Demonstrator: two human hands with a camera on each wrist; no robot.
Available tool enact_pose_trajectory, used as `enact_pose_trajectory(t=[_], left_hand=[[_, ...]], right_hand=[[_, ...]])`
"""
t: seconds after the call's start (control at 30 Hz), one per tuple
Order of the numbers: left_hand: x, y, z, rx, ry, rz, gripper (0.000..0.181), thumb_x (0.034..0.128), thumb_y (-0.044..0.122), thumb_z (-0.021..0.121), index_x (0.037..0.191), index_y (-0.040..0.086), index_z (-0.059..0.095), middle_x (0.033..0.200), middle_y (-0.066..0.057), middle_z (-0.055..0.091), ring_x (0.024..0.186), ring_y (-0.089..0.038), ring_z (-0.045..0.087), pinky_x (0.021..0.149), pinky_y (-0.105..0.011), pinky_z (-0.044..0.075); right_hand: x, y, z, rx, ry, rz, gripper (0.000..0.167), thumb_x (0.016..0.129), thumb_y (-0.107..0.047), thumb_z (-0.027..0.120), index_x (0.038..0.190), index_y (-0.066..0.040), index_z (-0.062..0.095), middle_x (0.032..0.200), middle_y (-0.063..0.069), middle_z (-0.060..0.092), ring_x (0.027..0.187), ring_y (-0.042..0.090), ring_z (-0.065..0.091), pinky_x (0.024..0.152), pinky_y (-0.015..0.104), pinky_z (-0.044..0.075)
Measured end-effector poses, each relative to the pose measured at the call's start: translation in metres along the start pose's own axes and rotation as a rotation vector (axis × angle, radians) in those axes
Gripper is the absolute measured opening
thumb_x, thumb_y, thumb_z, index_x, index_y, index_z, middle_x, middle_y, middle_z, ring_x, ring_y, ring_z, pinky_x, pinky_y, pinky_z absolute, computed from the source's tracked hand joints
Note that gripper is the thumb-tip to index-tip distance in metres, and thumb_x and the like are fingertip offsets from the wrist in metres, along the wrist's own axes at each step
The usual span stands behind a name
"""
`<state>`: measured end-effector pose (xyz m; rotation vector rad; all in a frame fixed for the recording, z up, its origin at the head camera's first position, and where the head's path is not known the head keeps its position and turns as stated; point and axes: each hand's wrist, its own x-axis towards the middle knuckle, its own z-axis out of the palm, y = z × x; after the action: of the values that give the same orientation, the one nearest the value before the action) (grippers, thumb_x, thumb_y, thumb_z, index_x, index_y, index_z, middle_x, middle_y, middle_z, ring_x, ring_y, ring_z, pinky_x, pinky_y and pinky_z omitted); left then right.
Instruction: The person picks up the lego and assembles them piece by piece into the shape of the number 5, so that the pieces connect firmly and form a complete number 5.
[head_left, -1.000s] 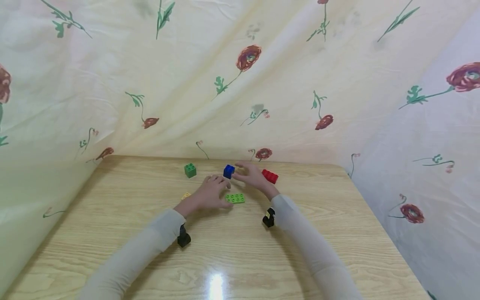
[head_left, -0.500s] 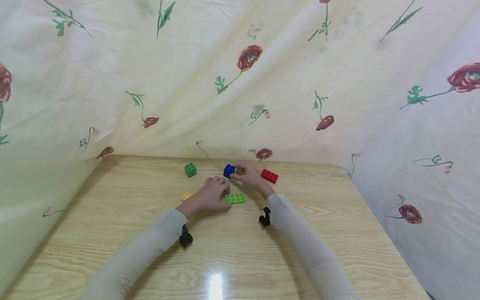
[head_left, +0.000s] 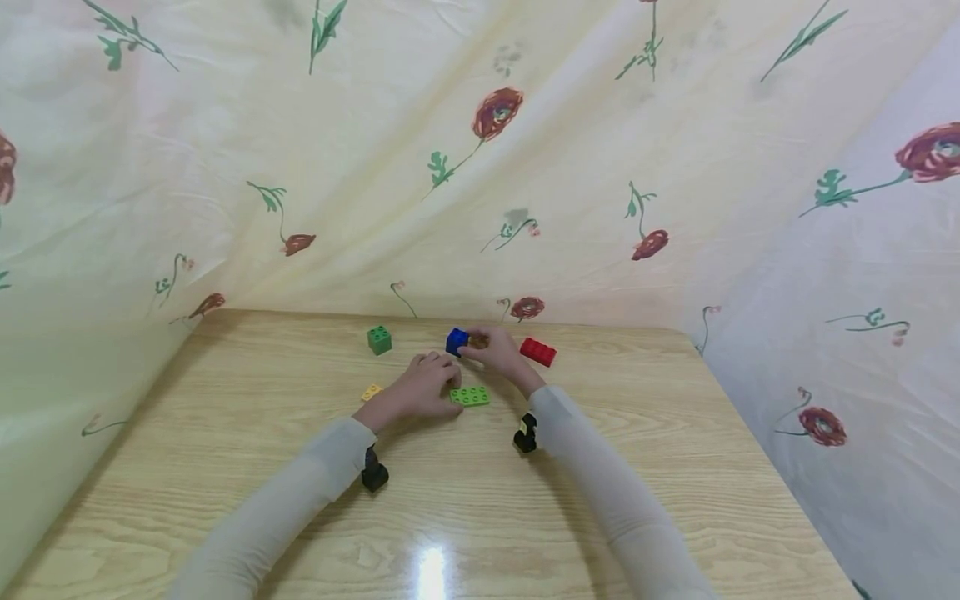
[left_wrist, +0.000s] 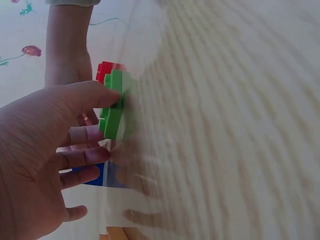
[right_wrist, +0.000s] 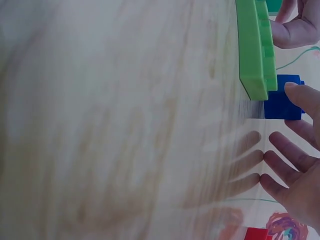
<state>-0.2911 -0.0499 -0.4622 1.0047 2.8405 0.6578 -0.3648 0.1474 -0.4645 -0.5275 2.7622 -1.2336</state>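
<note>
At its left end, a flat light green brick (head_left: 470, 397) is pinched by my left hand (head_left: 420, 388). In the left wrist view the thumb lies on the near side of that green brick (left_wrist: 113, 105), with the index finger at its other side. My right hand (head_left: 498, 350) pinches a small blue brick (head_left: 457, 342) farther back on the table. The right wrist view has the thumb on one face of the blue brick (right_wrist: 281, 102) and the other fingers spread out below. Both bricks appear to sit on the tabletop.
A darker green brick (head_left: 379, 340) stands at the back left. A red brick (head_left: 538, 352) lies right of my right hand, and a yellow brick (head_left: 372, 392) is partly hidden behind my left wrist. A flowered cloth (head_left: 360, 167) hangs behind the wooden table (head_left: 465, 500).
My right thumb and fingers have closed in on the blue brick. The left hand's fingers have drawn together around the end of the light green brick. The bricks have hardly moved.
</note>
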Motion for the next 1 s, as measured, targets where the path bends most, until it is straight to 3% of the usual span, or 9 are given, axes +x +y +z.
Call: enact_pose_trajectory(t=[0.37,0.7,1.0], left_hand=[[0.002,-0.004,-0.001,-0.068,-0.035,-0.03,0.026,0.0872,0.039,0.079,0.099,0.019,0.067,0.108,0.001,0.058,0.102,-0.02,0.046,0.108,-0.056,0.033],[0.007,-0.005,-0.005,-0.09,-0.076,-0.047,0.023,0.0871,0.039,0.08,0.093,0.021,0.066,0.11,0.002,0.057,0.113,-0.023,0.044,0.108,-0.054,0.031],[0.013,-0.008,-0.005,-0.079,-0.096,-0.04,0.025,0.0865,0.039,0.081,0.089,0.02,0.064,0.103,0.003,0.054,0.108,-0.022,0.042,0.106,-0.052,0.03]], right_hand=[[0.0,0.0,0.002,-0.008,-0.002,0.003,0.038,0.096,-0.021,0.073,0.128,-0.002,0.068,0.128,0.016,0.07,0.12,0.031,0.064,0.105,0.047,0.05],[0.0,0.003,-0.006,0.016,-0.019,-0.009,0.04,0.095,-0.025,0.073,0.129,-0.003,0.069,0.131,0.016,0.069,0.125,0.034,0.063,0.108,0.052,0.047],[-0.006,0.003,-0.017,0.026,-0.03,-0.044,0.041,0.094,-0.026,0.075,0.131,-0.008,0.069,0.138,0.013,0.066,0.133,0.033,0.057,0.111,0.056,0.043]])
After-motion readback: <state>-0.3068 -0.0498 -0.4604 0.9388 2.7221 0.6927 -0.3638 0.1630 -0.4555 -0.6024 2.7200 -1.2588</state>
